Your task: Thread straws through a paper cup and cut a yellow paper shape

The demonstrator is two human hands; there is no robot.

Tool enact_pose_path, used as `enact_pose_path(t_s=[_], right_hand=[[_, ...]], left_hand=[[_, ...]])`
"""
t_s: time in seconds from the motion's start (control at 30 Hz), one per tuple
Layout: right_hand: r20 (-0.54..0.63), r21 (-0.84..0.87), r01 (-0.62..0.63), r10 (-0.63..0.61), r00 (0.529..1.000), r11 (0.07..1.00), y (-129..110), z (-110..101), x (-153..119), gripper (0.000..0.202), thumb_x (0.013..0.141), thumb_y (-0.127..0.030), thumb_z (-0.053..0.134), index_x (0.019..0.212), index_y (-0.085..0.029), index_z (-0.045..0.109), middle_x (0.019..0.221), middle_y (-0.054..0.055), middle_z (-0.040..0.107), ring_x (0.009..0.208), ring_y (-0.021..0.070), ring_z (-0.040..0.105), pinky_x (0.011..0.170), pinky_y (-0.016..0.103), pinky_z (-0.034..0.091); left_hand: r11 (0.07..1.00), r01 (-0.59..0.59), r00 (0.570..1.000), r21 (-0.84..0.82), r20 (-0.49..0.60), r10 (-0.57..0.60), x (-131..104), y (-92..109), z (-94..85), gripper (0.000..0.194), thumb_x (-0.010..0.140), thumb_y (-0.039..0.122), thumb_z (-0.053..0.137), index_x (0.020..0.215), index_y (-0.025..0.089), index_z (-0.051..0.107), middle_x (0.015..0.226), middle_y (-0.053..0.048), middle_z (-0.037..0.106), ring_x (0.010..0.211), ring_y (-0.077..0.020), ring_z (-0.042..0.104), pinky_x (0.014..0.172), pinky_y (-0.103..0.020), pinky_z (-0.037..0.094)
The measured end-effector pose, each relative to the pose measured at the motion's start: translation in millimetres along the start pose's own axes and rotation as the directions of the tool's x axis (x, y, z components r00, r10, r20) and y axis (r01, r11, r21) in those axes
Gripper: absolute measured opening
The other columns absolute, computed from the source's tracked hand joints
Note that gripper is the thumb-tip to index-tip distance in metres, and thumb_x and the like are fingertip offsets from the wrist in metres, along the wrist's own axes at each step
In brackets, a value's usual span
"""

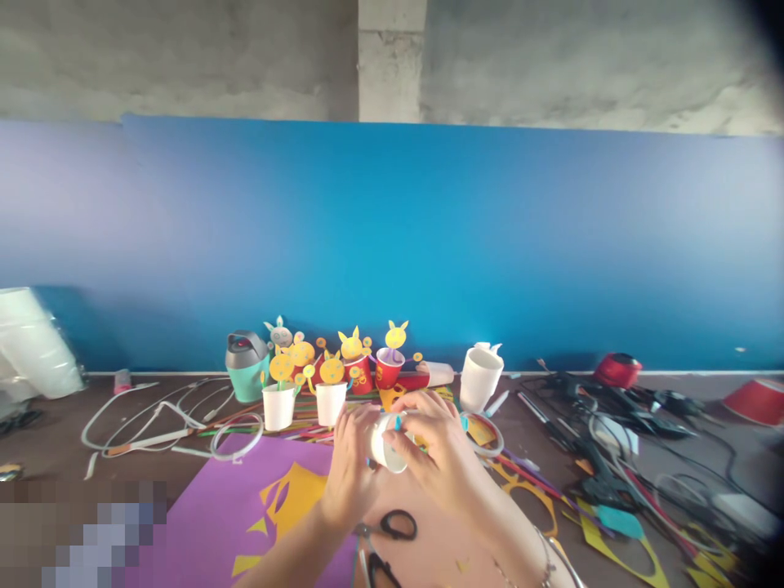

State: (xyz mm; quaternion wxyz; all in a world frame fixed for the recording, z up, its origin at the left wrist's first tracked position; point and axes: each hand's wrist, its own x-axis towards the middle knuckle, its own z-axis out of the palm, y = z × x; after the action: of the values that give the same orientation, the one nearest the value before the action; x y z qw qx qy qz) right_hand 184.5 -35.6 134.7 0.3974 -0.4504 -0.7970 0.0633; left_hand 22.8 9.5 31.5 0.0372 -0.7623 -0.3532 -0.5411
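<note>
A white paper cup [395, 465] is held tilted in front of me, over the middle of the table. My left hand [352, 461] wraps around its left side with curled fingers. My right hand [438, 441] closes on the cup from the right, thumb and fingertips at its upper part. A small bright blue piece [398, 423] shows by the right fingers; its kind is too small to make out. Below the hands lie black-handled scissors [398, 524], partly covered by my forearms. Just behind stand white cups [278, 408] with yellow paper animal heads and pipe-cleaner arms.
Purple paper [202, 498] with yellow scraps [300, 498] lies front left. A green-and-grey container [247, 367], coiled white cable [238, 437] and stacked white cups [481, 380] stand farther back. At right are a black glue gun [606, 482], tangled cords and cut yellow sheets [618, 543].
</note>
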Motion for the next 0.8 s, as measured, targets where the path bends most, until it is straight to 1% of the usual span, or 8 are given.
enact_pose_path(t_s=[0.1,0.17,0.23,0.4,0.47,0.57,0.67,0.8], right_hand=[[0.033,-0.034,-0.021,0.023,0.999,0.999,7,4,-2,0.022,0.096,-0.020,0.056,0.075,-0.020,0.059,0.091,0.001,0.063,0.090,0.0180,0.056,0.080,0.032,0.036],[0.074,-0.079,-0.039,0.045,0.996,0.996,9,8,-2,0.024,0.095,-0.019,0.056,0.072,-0.019,0.057,0.082,0.000,0.063,0.083,0.0171,0.056,0.077,0.031,0.034],[0.121,-0.129,-0.055,0.071,0.990,0.990,9,12,-3,0.027,0.093,-0.018,0.058,0.067,-0.019,0.055,0.072,-0.002,0.062,0.076,0.0157,0.056,0.074,0.030,0.032],[0.157,-0.290,-0.085,0.135,0.978,0.953,5,17,-1,0.026,0.086,-0.014,0.061,0.060,-0.018,0.059,0.066,0.000,0.066,0.071,0.0154,0.059,0.074,0.032,0.030],[0.219,-0.341,-0.079,0.161,0.962,0.937,3,18,1,0.024,0.083,-0.012,0.060,0.060,-0.018,0.063,0.068,0.002,0.071,0.071,0.0164,0.061,0.075,0.033,0.031],[0.302,-0.376,-0.059,0.182,0.936,0.925,-2,16,5,0.020,0.080,-0.010,0.058,0.064,-0.018,0.067,0.073,0.005,0.076,0.071,0.0183,0.065,0.077,0.035,0.032],[0.322,-0.368,-0.035,0.163,0.933,0.929,-5,14,6,0.020,0.079,-0.008,0.056,0.066,-0.018,0.068,0.074,0.005,0.076,0.068,0.0187,0.066,0.078,0.035,0.034],[0.311,-0.329,0.017,0.091,0.946,0.944,-4,14,6,0.021,0.078,-0.006,0.056,0.065,-0.019,0.067,0.071,0.004,0.075,0.065,0.0178,0.065,0.073,0.034,0.033]], left_hand=[[0.997,0.053,0.999,-0.059,0.011,-0.053,2,1,-1.6,0.050,0.082,0.011,0.060,0.128,0.020,0.045,0.117,-0.012,0.060,0.110,-0.0274,0.059,0.093,-0.045,0.052],[0.992,0.109,0.994,-0.067,0.012,-0.108,4,0,-2.8,0.048,0.081,0.011,0.061,0.126,0.020,0.046,0.114,-0.011,0.060,0.106,-0.0266,0.060,0.089,-0.043,0.053],[0.990,0.125,0.992,-0.064,-0.001,-0.125,5,-1,-3.4,0.048,0.081,0.013,0.062,0.126,0.020,0.047,0.113,-0.011,0.060,0.105,-0.0268,0.060,0.090,-0.044,0.052],[1.000,0.001,1.000,-0.022,-0.026,-0.002,4,-6,-2.8,0.053,0.079,0.006,0.060,0.128,0.019,0.045,0.116,-0.013,0.058,0.109,-0.0272,0.058,0.093,-0.045,0.051],[0.998,-0.057,0.998,-0.002,-0.020,0.057,2,-7,-3.2,0.055,0.078,0.003,0.056,0.130,0.018,0.044,0.118,-0.014,0.058,0.111,-0.0277,0.057,0.094,-0.046,0.051],[0.990,-0.138,0.990,-0.011,0.009,0.138,1,-7,-4.8,0.056,0.079,0.007,0.055,0.132,0.019,0.042,0.121,-0.014,0.058,0.114,-0.0292,0.055,0.094,-0.048,0.050],[0.988,-0.149,0.988,-0.036,0.034,0.150,1,-5,-6.4,0.053,0.082,0.011,0.054,0.133,0.019,0.041,0.122,-0.014,0.057,0.115,-0.0295,0.055,0.094,-0.048,0.050],[0.989,-0.135,0.989,-0.059,0.044,0.138,2,-1,-6.8,0.051,0.082,0.011,0.055,0.130,0.020,0.041,0.119,-0.014,0.059,0.111,-0.0286,0.057,0.093,-0.047,0.051]])
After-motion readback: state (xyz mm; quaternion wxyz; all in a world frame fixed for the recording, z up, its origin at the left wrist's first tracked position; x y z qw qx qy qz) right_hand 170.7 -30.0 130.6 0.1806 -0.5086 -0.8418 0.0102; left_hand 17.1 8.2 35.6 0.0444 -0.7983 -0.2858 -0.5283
